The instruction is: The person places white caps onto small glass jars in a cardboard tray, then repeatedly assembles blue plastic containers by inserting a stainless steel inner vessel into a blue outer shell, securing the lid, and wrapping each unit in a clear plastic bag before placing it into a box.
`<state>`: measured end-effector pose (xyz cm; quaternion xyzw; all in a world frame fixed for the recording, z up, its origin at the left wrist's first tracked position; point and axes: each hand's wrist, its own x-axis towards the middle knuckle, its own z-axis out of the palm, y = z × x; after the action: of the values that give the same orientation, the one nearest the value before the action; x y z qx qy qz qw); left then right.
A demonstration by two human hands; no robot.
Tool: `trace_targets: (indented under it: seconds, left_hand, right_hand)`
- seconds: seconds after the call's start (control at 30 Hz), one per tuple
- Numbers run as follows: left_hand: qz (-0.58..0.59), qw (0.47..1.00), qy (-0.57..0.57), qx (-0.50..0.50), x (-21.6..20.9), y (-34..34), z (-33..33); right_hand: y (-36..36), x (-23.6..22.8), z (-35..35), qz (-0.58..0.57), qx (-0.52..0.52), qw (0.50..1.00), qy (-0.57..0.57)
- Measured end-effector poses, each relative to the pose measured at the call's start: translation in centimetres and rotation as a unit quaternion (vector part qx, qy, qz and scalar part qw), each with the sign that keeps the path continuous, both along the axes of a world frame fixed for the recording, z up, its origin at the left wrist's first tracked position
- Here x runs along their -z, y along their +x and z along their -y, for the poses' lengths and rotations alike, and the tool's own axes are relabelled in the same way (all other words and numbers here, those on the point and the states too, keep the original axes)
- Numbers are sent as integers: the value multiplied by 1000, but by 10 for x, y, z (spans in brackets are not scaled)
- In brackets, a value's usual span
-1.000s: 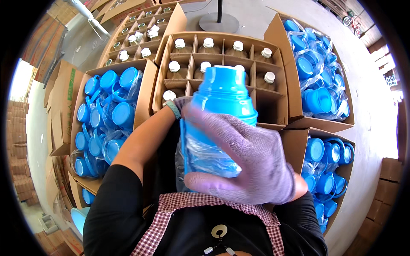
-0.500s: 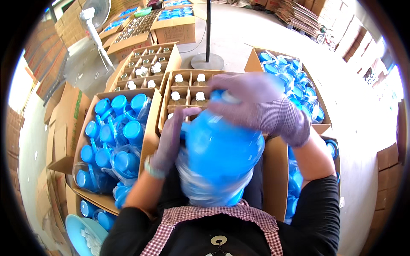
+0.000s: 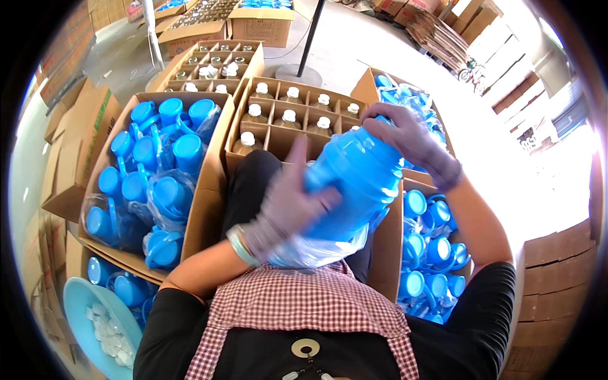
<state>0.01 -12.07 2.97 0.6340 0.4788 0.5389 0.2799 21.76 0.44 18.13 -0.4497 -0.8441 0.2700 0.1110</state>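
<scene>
Blue jug (image 3: pixel 354 180) is in the lap, between the hands. Right hand (image 3: pixel 405 136) is wrapped over its narrow top end, grasping. Left hand (image 3: pixel 290 206) is at its left side, blurred, fingers extended, thumb across the front; can't tell if it's gripping. Jug: glossy, stepped rings near the top, clear plastic bag (image 3: pixel 316 252) around the base, top leaning right. Vs half a second ago: jug was closer to upright, now tilted right; right hand moved right with the top, left hand now overlaps the jug's front.
</scene>
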Motion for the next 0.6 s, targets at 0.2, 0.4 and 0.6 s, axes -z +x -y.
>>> trace_targets:
  seconds: [0.2,0.4,0.6]
  left_hand:
    - [249,893,-136,350,-60,-61,0]
    - [196,917,-131,321,-32,-53,-21]
    - [109,958,-83,250,-20,-18,-13]
  right_hand:
    - [-34,-74,83,26,-276,921,274]
    - [-14,-38,68,-39,-167,967,190]
    - [2,-11,65,-64,28,994,88]
